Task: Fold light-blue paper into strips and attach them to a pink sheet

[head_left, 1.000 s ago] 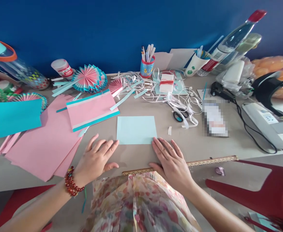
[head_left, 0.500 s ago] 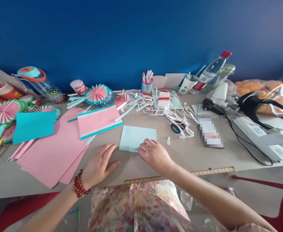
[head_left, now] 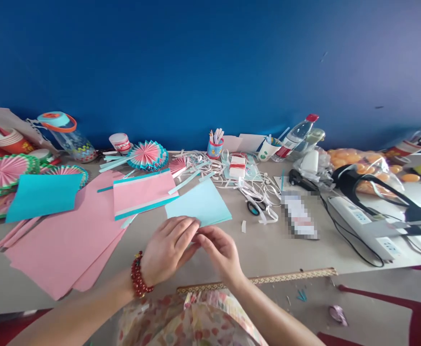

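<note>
Pale-blue paper (head_left: 205, 202) beyond left fingers (head_left: 180, 231), right fingers (head_left: 215, 242); together by near edge, cannot tell if clamped.

The pale blue sheet (head_left: 202, 203) is smooth, matt paper; the red-capped bottle (head_left: 295, 138) is glossy clear plastic.

The sheet (head_left: 203, 203) is pale blue, the wall (head_left: 210, 67) deep blue.

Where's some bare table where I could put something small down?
The biggest free patch of grey tabletop is right of the right hand, between the blurred-out rectangle and the long beige patterned strip. A narrower gap separates the left hand from the big pink paper sheets. It's crowded along the blue wall and around the white plastic power strip.
</note>
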Tool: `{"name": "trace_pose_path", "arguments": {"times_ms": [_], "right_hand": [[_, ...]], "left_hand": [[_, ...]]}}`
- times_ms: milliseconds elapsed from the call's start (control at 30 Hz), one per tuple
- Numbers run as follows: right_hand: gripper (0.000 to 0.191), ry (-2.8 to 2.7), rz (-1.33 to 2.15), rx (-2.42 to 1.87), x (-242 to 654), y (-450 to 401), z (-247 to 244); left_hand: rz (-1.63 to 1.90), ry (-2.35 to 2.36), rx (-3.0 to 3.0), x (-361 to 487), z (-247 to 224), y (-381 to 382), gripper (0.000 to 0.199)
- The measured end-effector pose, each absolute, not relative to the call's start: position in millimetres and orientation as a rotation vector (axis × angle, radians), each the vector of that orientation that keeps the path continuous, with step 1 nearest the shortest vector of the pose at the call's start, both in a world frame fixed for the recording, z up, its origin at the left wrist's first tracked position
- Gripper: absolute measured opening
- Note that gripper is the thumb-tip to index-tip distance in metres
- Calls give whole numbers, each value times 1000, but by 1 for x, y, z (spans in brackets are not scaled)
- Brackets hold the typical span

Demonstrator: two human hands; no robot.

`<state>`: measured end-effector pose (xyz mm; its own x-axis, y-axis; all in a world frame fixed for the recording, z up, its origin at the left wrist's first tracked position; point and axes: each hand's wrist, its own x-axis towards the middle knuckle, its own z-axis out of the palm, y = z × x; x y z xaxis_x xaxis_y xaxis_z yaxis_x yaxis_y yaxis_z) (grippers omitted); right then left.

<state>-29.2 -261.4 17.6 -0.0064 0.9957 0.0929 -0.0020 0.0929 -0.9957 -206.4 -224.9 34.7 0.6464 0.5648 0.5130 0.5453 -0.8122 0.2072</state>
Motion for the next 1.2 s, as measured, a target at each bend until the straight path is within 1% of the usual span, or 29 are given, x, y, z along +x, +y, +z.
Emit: {"name": "trace_pose_path", "arguments": {"times_ms": [100,167,233,300,333,367,400,467,600,767,933,1067,1200], "right_hand": [[26,-1379,1184,-1166,-22,-268,16],[22,-1572,1090,-1279,-11,-272,17],[20,-1825,827,-1328,-2,-277,19],[15,-2071,463,-1289,3,-279,19],[14,-2169,295,-1274,4,-278,19],[18,-2250,160,-1280,4,-276,19],[19,-2317,65,-1304,4,-273,18],[14,-2413,-16,-1354,6,-264,15],[18,-2484,7,-1366,18,-250,11],[16,-2531,159,-1339,20,-245,13],[17,-2619,190,-1372,4,-237,13],[17,-2634,325,-1432,2,-225,17],[14,-2639,387,-1537,2,-215,20]], "left_hand": [[907,884,2914,-212,32,-212,38],[853,865,2973,-218,28,-207,34],[796,857,3014,-220,21,-206,32],[724,844,3024,-218,13,-209,28],[696,856,3014,-215,9,-211,26],[671,884,2994,-212,6,-214,23],[649,916,2970,-209,4,-216,21],[611,968,2908,-206,2,-220,19],[516,1004,2767,-213,5,-221,22],[534,1068,2552,-222,2,-218,25],[534,1122,2489,-223,3,-216,22],[434,1196,2400,-228,11,-209,21],[374,1223,2328,-231,14,-200,18]]}}
